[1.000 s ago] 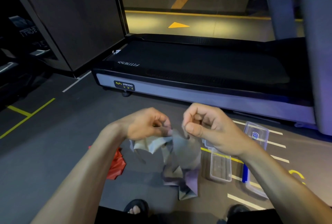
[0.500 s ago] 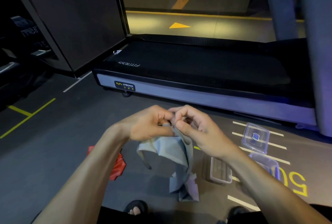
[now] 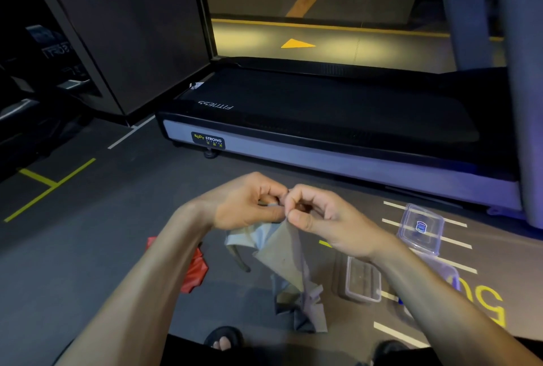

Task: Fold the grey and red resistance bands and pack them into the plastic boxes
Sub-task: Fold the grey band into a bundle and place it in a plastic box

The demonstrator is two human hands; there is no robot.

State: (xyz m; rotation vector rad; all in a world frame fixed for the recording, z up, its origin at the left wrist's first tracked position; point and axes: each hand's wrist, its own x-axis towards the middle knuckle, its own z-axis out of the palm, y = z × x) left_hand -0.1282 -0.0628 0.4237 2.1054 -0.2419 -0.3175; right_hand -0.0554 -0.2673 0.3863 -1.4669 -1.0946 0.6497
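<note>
The grey resistance band (image 3: 289,262) hangs crumpled from both my hands, its lower end bunched on the floor. My left hand (image 3: 246,202) and my right hand (image 3: 317,215) meet knuckle to knuckle and each pinches the band's top edge. The red resistance band (image 3: 195,270) lies on the floor to the left, mostly hidden behind my left forearm. A clear plastic box (image 3: 363,280) stands open on the floor to the right. A clear lid with a blue sticker (image 3: 421,227) lies beyond it. Another clear box (image 3: 440,271) is partly hidden by my right forearm.
A treadmill (image 3: 323,130) runs across the floor just ahead of my hands. A dark panel (image 3: 117,27) stands at the left. My sandalled feet (image 3: 224,339) are at the bottom edge. Yellow and white lines mark the grey floor.
My hands came together from a hand's width apart, gathering the band's top edge. The hanging band has drawn narrower and the view has shifted slightly left.
</note>
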